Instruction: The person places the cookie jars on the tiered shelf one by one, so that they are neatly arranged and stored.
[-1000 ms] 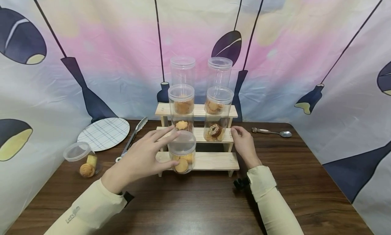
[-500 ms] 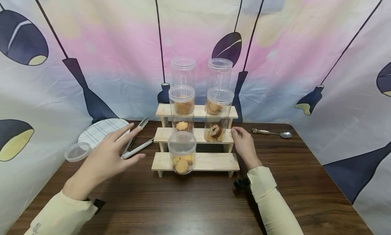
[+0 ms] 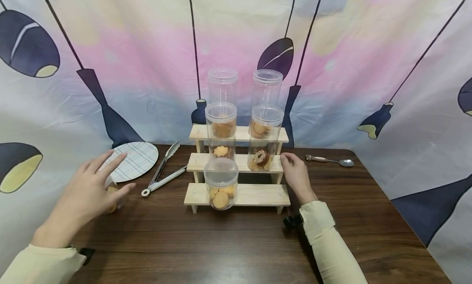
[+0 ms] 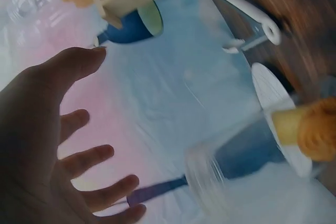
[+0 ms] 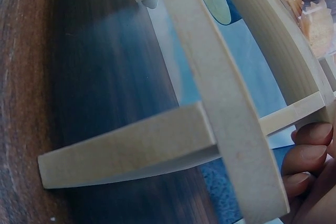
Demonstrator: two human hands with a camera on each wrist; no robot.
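My left hand point(image 3: 86, 189) hovers at the left of the table, fingers spread and holding nothing. Behind it, largely hidden in the head view, is a clear lidded jar point(image 4: 239, 148) of cookies, seen apart from the fingers in the left wrist view. At the right end of the three-tier wooden stand point(image 3: 263, 194), my right hand point(image 3: 296, 177) grips the middle tier, fingers curled beneath its edge in the right wrist view. A short jar of round cookies point(image 3: 220, 185) stands on the bottom tier's left part. The middle tier bears a jar with a ringed doughnut point(image 3: 260, 157).
Another tall jar point(image 3: 221, 132) stands left on the middle tier, with two more jars behind on the top tier. Tongs point(image 3: 162, 175) and a checked oval plate point(image 3: 138, 161) lie left of the stand. A spoon point(image 3: 330, 160) lies at right, near the table's back edge.
My left hand has left the short jar on the bottom tier and moved left, past the tongs, to the cookie jar at the table's left. The right hand stays on the stand.
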